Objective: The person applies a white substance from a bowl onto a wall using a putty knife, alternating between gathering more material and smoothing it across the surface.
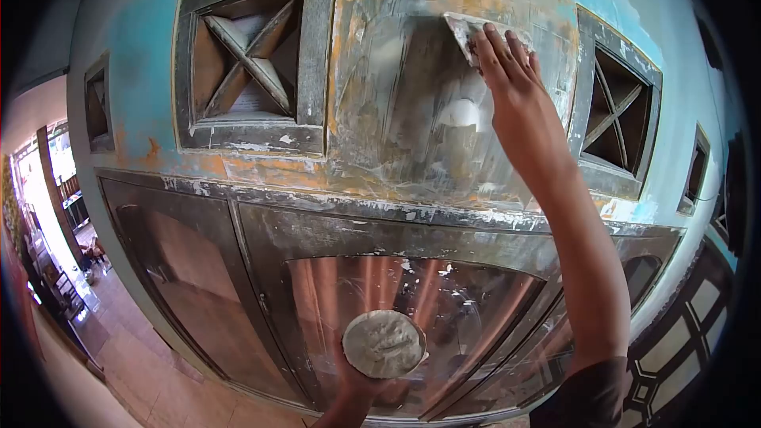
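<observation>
My right hand (511,67) is raised to the wall, its fingers pressed over a flat, putty-smeared scraper (457,30). The scraper lies against a patchy wall panel (372,103) of grey filler, with orange and turquoise paint showing through. Just below it, a white blob of putty (461,113) sticks to the panel. Low in front of the glass, my left hand (358,378) holds up a round bowl (384,344) from beneath. Pale grey putty fills the bowl, its surface ridged and uneven. Most of my left hand's fingers are hidden behind the bowl.
Wooden-framed vents with crossed bars, a left vent (252,63) and a right vent (614,115), flank the panel. A white-splattered wooden ledge (380,210) runs above glazed doors (349,285). At far left, a tiled floor (158,372) leads to a bright opening.
</observation>
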